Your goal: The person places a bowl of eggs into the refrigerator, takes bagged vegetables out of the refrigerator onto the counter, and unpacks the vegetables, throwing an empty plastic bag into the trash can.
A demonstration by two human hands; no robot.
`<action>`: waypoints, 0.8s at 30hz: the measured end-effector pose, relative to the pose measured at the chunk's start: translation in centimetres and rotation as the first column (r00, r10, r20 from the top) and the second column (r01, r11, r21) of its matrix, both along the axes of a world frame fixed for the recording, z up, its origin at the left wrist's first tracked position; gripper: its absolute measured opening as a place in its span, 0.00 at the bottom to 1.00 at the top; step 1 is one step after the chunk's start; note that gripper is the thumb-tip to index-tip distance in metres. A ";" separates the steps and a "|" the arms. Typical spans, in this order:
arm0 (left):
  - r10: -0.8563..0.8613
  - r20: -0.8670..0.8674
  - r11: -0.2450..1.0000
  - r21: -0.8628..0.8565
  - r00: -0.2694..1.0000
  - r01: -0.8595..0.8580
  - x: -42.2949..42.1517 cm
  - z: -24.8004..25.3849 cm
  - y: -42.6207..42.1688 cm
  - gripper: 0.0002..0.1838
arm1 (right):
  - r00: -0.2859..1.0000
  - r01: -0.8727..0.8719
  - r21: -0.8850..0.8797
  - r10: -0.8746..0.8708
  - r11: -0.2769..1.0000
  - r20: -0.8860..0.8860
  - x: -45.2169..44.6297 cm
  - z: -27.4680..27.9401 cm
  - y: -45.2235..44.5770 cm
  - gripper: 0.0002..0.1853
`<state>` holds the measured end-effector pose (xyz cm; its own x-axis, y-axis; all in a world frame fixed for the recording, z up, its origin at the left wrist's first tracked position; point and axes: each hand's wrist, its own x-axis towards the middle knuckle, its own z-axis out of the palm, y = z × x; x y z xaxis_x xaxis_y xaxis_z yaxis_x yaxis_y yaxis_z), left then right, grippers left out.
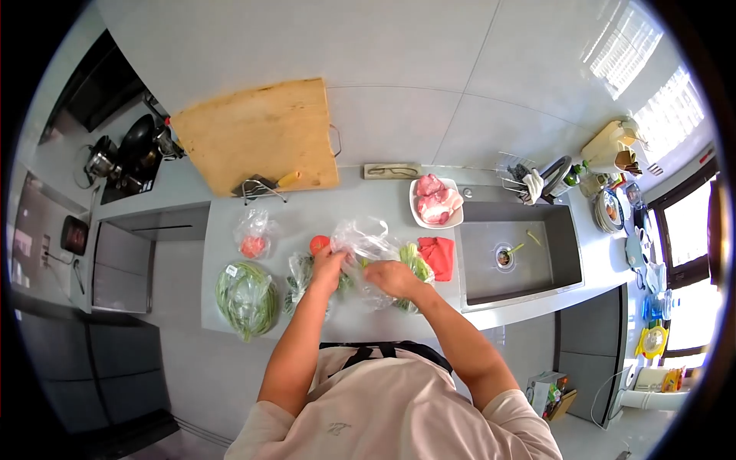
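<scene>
A crumpled clear plastic bag [366, 236] is stretched between my hands above the counter. My left hand [328, 268] pinches its left side, close to a red tomato [320, 244]. On the right, my right hand [392, 277] is closed on the same bag, fingers curled. Pale green leafy vegetables [416, 264] lie just beyond the right hand, partly hidden by it and the plastic. Beside them is a folded red cloth or bag [436, 258]. Under my left forearm sits a bag of dark green vegetables [297, 277], partly covered.
Long green vegetables in plastic [245, 299] and a bagged red item [253, 244] lie left. A white dish of raw meat [436, 203] stands by the sink [529, 295]. A wooden board [261, 138] leans on the wall behind a knife rack [263, 188].
</scene>
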<state>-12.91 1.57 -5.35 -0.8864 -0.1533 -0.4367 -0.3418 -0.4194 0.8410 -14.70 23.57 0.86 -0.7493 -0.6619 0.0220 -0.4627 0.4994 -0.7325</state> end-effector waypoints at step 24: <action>-0.177 0.003 0.725 0.677 0.984 0.128 1.9 -7.5 -1.8 0.16 | 0.895 0.434 0.318 -0.445 0.843 -0.043 -2.9 1.0 4.0 0.33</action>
